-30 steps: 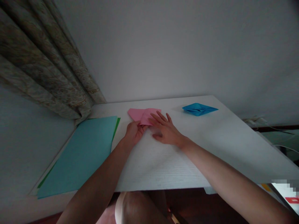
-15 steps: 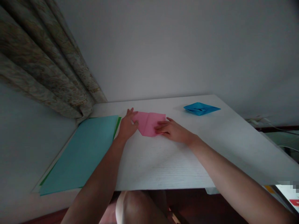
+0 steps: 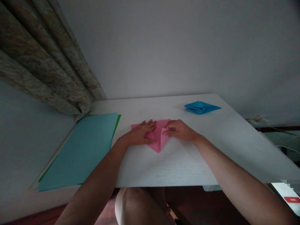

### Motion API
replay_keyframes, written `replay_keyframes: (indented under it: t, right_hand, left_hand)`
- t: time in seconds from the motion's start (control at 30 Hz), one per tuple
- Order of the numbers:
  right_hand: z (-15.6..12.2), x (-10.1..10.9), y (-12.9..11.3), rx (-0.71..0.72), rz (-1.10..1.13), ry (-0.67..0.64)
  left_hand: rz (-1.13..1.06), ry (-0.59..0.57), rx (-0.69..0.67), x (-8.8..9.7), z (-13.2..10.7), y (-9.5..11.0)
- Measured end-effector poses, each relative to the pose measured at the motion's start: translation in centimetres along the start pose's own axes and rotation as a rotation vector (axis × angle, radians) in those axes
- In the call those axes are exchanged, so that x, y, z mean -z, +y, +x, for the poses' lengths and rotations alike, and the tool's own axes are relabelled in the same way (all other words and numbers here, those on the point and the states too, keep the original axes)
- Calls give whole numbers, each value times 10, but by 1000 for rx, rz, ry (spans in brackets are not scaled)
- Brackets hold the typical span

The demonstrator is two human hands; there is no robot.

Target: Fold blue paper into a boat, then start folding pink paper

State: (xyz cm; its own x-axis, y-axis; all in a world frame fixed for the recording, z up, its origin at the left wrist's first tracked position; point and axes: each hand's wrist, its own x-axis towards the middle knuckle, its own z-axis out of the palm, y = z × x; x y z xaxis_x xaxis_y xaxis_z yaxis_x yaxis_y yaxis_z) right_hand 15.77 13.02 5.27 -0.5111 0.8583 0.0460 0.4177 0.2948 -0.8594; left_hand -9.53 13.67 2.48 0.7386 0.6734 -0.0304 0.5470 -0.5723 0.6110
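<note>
Pink origami paper [image 3: 161, 125] is lying on the bench [image 3: 164, 170], between our two hands and near the middle of the top. Judging its progress, we are seeing a piece only partly folded: its near end is already narrowing to a point aimed at us, and a crease is running up from that point. On the right, a smaller flap is standing raised and is not yet lying flat. The left side is hiding partly under our fingers, so we are not telling how finished it is. Our left hand [image 3: 143, 133] is spreading its fingers and pressing the paper down without gripping; our right hand [image 3: 170, 128] is pinching the raised flap.

Counting from the largest, we are finding one bench; one stack of sheets at its left, showing at least one light-blue sheet [image 3: 82, 153] on top and at least one green sheet [image 3: 117, 120] peeking out beneath, the full number staying hidden; one pink piece in work; and one blue boat-shaped origami piece [image 3: 206, 108], which is resting toward the far right, well apart from our hands, and is looking further folded than the pink one.
</note>
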Motion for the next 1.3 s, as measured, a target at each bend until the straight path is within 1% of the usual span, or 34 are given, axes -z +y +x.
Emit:
replay_keyframes:
  t: [0.03,0.1,0.2,0.33,0.47,0.6,0.73,0.83,1.0,1.17,1.3]
  right_hand:
    - [0,-2,-1,46,-59,-52]
    - [-1,-4,-3,100,-155,-110]
    - [-2,-6,-5,89,-195,-132]
    - [-1,-13,-2,75,-168,-83]
    - [1,-20,0,71,-136,-22]
    - [2,-24,0,62,-110,-21]
    - [0,-21,0,63,-55,-24]
    - [-3,-14,0,80,-8,-58]
    - [-4,-6,-1,127,4,-77]
    - [-2,-10,0,168,-23,-42]
    - [-1,-15,2,137,-34,18]
  left_hand:
    - [0,-3,-22,-1,0,1]
    - [-1,-7,-63,-5,1,4]
    - [9,-9,-100,-9,2,8]
    - [34,-6,-98,-10,3,14]
    - [100,-33,-52,-11,3,23]
    - [159,-58,-28,-13,3,27]
    - [177,-73,-34,-13,2,25]
    - [190,-95,-42,-11,2,26]
    - [264,-131,20,-11,2,34]
    - [331,-154,55,-13,3,36]
    - [333,-151,37,-12,2,35]
